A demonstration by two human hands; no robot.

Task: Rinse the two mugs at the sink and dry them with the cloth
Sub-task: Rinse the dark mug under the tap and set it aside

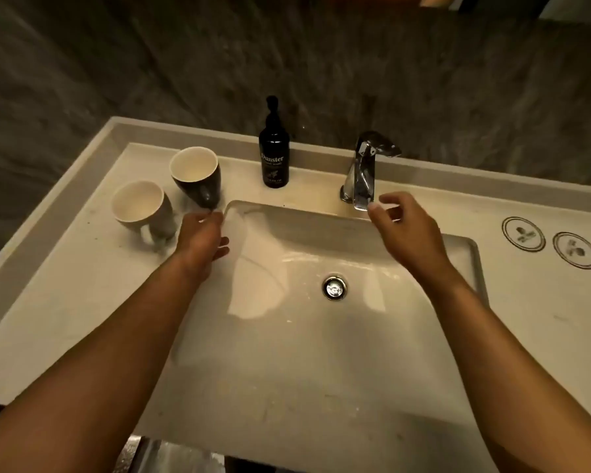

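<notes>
At the pale stone counter [82, 302], I reach both arms over the glossy white ceramic sink [321, 336], no water running from the chrome lever tap [362, 169]. The risk from here, as I judge it: the dark glazed mug with a cream inside [197, 177] stands near the basin's corner, just beyond my left hand [202, 242], and a careless sweep could knock it onto the hard counter or into the basin. The pale grey mug with a cream inside [140, 208] stands just beside it, so one may clip the other. Opening the tap hard could also splash the counter.

My left hand's fingers [219, 252] lie loosely curled at the basin's left rim, holding nothing; whether their tips touch the dark mug's foot I cannot tell. My right hand [403, 230] hovers at the spout's end, its fingers [389, 199] and thumb partly spread as if to pinch, gripping nothing. A black pump bottle of hand wash [273, 158] stands behind the basin. No cloth is in view.
</notes>
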